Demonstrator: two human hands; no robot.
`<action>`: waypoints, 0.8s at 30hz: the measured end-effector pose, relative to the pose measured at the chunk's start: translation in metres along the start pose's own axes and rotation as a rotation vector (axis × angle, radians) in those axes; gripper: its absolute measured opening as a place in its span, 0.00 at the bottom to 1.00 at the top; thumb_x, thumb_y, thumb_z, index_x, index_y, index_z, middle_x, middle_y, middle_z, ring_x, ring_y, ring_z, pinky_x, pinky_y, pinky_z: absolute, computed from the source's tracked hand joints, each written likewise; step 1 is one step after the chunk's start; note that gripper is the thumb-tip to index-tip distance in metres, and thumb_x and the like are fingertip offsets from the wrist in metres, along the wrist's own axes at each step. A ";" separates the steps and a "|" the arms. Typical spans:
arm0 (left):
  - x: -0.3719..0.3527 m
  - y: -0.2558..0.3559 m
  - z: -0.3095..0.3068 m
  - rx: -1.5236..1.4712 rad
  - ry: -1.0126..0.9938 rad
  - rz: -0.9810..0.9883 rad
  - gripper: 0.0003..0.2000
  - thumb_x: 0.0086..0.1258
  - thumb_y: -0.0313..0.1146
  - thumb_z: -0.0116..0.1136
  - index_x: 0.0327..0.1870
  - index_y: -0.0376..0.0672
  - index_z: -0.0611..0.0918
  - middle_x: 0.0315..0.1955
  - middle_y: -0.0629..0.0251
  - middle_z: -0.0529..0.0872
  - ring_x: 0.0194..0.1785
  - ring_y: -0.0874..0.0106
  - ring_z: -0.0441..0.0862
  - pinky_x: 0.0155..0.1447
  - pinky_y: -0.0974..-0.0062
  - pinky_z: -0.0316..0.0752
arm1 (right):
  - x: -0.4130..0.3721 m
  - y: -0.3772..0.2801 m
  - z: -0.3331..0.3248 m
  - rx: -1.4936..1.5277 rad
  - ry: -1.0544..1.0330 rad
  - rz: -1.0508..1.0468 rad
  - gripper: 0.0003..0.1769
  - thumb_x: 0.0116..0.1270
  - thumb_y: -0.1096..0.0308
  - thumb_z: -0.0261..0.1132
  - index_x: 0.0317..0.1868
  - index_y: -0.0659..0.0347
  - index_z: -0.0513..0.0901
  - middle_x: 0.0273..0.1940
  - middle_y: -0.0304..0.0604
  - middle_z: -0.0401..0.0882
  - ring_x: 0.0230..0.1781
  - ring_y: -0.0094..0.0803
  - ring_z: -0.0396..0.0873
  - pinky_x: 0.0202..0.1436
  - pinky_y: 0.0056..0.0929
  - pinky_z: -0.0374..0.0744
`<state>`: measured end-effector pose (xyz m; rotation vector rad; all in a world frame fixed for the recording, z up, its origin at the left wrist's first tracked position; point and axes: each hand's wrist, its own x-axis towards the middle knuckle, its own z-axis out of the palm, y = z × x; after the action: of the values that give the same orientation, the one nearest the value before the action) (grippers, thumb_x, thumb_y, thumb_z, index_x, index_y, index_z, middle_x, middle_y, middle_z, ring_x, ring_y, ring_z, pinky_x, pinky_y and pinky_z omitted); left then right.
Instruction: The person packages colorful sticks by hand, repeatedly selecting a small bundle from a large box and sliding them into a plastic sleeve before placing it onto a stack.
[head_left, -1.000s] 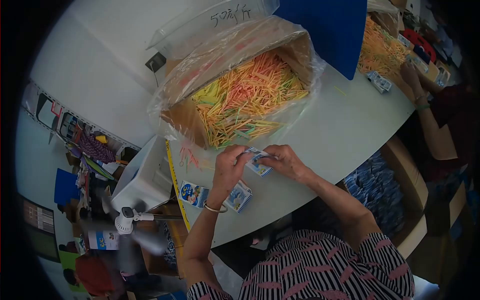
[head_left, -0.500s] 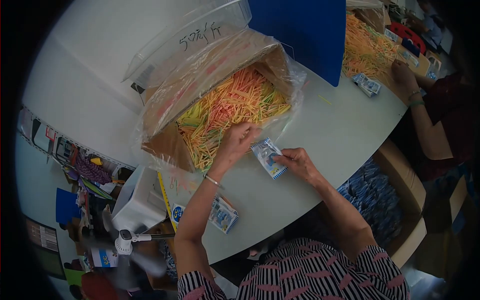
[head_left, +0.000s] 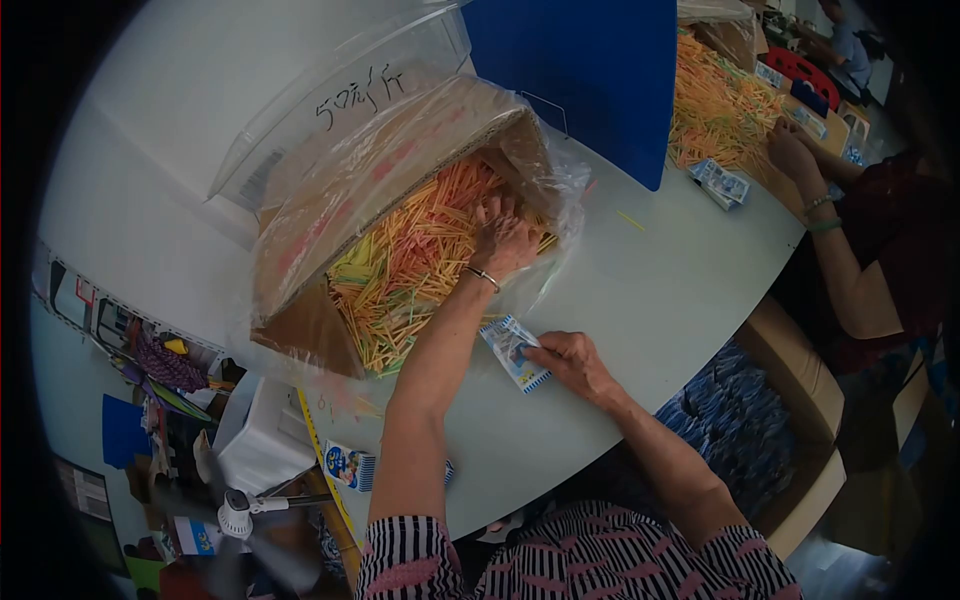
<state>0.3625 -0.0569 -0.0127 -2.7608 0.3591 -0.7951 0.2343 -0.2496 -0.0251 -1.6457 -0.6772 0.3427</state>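
My left hand [head_left: 505, 240] reaches into the open cardboard box [head_left: 305, 318], its fingers spread over a heap of thin coloured sticks [head_left: 410, 255]. Those sticks are orange, pink, yellow and green. My right hand [head_left: 580, 364] pinches a small blue-and-white printed packet [head_left: 514, 354] by its side, just above the table in front of the box. Clear plastic lining [head_left: 565, 205] hangs over the box's edges. Partly behind my left forearm lies another blue-and-white packet [head_left: 345, 466].
A blue divider [head_left: 570, 90] stands behind the table [head_left: 640, 290]. To the right, a co-worker's hands [head_left: 795, 150] are beside another stick heap [head_left: 715, 100] and packets [head_left: 720, 184]. Below the table edge, a carton [head_left: 820, 400] holds many blue packets. A fan [head_left: 240, 515] spins at lower left.
My left hand has moved from beside the packet up and right into the sticks, and its fingers have spread. My right hand still holds the packet. The whole view has shifted slightly.
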 end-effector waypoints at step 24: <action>0.008 -0.041 -0.024 -0.557 -0.361 -0.684 0.19 0.62 0.44 0.55 0.49 0.41 0.76 0.54 0.51 0.72 0.58 0.54 0.66 0.58 0.56 0.60 | 0.002 0.006 0.004 -0.150 0.021 -0.047 0.10 0.62 0.62 0.63 0.33 0.61 0.83 0.24 0.47 0.79 0.23 0.37 0.75 0.30 0.33 0.73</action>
<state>0.3632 -0.0247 0.0233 -3.5145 -0.5494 -0.3106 0.2350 -0.2456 -0.0318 -1.7700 -0.7394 0.2446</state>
